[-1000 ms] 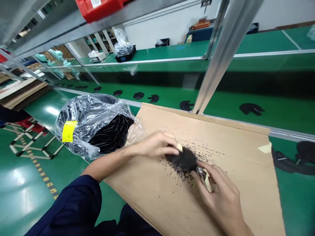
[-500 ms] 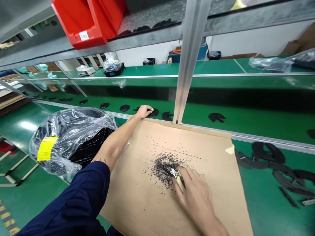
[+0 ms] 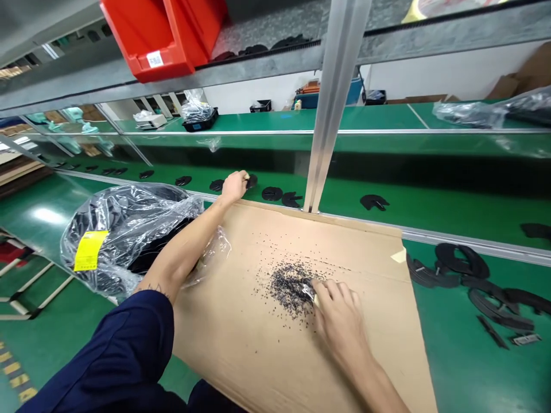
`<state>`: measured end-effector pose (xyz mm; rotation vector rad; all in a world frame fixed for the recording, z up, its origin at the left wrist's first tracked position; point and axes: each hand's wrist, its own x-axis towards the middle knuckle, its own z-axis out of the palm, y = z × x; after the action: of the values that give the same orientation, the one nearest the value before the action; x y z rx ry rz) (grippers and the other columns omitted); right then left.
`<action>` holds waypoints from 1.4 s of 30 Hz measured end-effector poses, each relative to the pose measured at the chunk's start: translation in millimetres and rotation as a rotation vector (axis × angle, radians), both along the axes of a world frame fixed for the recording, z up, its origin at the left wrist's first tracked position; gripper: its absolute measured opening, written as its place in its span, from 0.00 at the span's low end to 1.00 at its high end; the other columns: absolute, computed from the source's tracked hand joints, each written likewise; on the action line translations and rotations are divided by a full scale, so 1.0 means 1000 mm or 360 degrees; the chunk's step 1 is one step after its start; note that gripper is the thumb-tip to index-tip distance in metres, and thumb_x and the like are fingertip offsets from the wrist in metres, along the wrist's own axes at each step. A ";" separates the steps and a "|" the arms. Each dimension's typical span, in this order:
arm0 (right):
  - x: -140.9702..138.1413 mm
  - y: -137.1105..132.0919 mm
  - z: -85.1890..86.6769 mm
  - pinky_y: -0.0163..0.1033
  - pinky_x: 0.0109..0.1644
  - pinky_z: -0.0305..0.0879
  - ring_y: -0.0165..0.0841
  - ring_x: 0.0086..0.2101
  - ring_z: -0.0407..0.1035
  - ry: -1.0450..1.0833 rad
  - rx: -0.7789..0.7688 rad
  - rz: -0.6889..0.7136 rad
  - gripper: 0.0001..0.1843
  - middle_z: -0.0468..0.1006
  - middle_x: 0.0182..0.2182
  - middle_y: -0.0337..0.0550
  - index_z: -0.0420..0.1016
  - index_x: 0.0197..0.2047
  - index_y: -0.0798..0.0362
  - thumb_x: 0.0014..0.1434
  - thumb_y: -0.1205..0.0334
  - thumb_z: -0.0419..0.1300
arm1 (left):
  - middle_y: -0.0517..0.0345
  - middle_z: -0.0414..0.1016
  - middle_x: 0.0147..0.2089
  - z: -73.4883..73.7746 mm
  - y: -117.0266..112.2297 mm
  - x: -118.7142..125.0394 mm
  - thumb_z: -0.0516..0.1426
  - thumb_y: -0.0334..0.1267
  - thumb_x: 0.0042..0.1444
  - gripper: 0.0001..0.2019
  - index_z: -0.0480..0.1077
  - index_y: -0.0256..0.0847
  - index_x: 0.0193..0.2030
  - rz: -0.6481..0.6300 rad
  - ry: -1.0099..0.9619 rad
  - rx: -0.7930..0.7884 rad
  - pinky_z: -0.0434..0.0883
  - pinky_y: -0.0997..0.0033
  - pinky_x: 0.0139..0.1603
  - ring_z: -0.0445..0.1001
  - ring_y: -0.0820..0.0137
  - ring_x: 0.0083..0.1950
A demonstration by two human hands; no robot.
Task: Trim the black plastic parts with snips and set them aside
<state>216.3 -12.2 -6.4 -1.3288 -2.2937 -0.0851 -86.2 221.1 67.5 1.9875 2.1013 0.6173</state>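
Note:
My left hand [image 3: 235, 186] reaches past the far edge of the cardboard sheet [image 3: 232, 344], its fingers pinched on a flat black moulded piece [image 3: 251, 181] at the end of a row on the green bench. My right hand [image 3: 340, 315] is shut on a small metal-bladed trimming knife [image 3: 309, 291] with a cream handle. Its blade rests at the edge of a heap of black crumbs [image 3: 287, 287] on the cardboard, and the hand hides most of the handle.
A clear plastic bag [image 3: 124, 241] of black pieces with a yellow label [image 3: 89, 250] lies left of the sheet. Black strips [image 3: 469, 281] lie to its right. An aluminium upright [image 3: 333, 103] rises behind it, below a red bin [image 3: 155, 40]. My dark blue sleeve [image 3: 99, 350] crosses the lower left.
The black piece held over the cardboard a second ago has left the crumbs, and my left hand has moved out to the row on the bench. The view has swung, and the crumbs look more gathered.

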 end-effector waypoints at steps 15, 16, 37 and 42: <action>-0.026 -0.004 0.007 0.41 0.45 0.73 0.39 0.43 0.75 0.0865 0.0088 0.0576 0.14 0.75 0.44 0.52 0.72 0.48 0.52 0.59 0.68 0.67 | 0.51 0.81 0.39 -0.025 -0.215 0.048 0.56 0.28 0.66 0.07 0.72 0.31 0.49 -0.1398 -0.0866 -0.0788 0.73 0.80 0.35 0.79 0.75 0.36; -0.028 -0.005 0.007 0.39 0.44 0.73 0.38 0.42 0.75 0.0865 -0.0006 0.0666 0.13 0.77 0.43 0.50 0.72 0.48 0.52 0.60 0.69 0.66 | 0.50 0.81 0.40 -0.027 -0.219 0.046 0.55 0.27 0.67 0.08 0.72 0.31 0.51 -0.1387 -0.0853 -0.0807 0.74 0.79 0.36 0.79 0.75 0.37; -0.028 -0.006 0.025 0.38 0.26 0.62 0.31 0.23 0.59 0.1733 -0.1134 -0.0277 0.20 0.66 0.22 0.34 0.71 0.32 0.48 0.51 0.43 0.71 | 0.57 0.74 0.32 0.017 -0.216 -0.097 0.56 0.33 0.61 0.01 0.68 0.39 0.38 -0.0127 0.0425 0.0202 0.70 0.69 0.35 0.76 0.66 0.35; -0.027 -0.004 0.023 0.36 0.26 0.64 0.29 0.24 0.62 0.2006 -0.1313 -0.0359 0.22 0.70 0.25 0.35 0.72 0.33 0.50 0.47 0.45 0.74 | 0.65 0.72 0.30 -0.007 -0.202 -0.033 0.59 0.43 0.63 0.11 0.61 0.41 0.39 -0.0363 -0.0922 0.0418 0.74 0.77 0.28 0.76 0.77 0.24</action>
<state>189.1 -15.9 16.4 -1.3381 -1.0561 1.3332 -118.8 19.3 60.1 1.8300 1.4890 1.2888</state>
